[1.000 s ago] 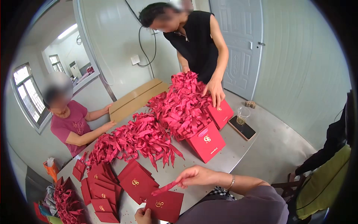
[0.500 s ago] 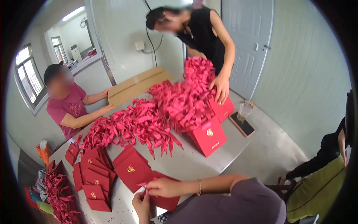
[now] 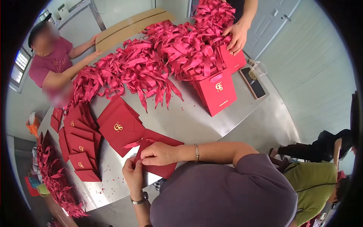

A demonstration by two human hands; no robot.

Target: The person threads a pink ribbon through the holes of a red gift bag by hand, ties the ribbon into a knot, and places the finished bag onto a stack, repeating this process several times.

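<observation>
My right hand (image 3: 160,154), with a bracelet at the wrist, is closed in a pinch over a red paper gift bag (image 3: 162,171). A short red ribbon (image 3: 132,144) sticks out beside its fingers. My left hand (image 3: 133,174), with a watch on the wrist, pinches at the same spot, fingertips meeting those of the right. The ribbon part between the fingers is mostly hidden. Just beyond my hands lies a stack of flat red bags (image 3: 118,126) with gold logos. More red bags (image 3: 81,143) lie fanned out to the left.
A long heap of red-ribboned bags (image 3: 140,72) covers the table's far side. Across the table a co-worker's hand (image 3: 238,38) touches bags there. Another person (image 3: 56,64) holds a cardboard sheet (image 3: 132,26). A phone (image 3: 253,83) and plastic cup (image 3: 258,69) are at right.
My view has tilted down, so the table sits higher in the picture. My hands stay pinched together over the bag. The far co-worker's hand still rests on the bags.
</observation>
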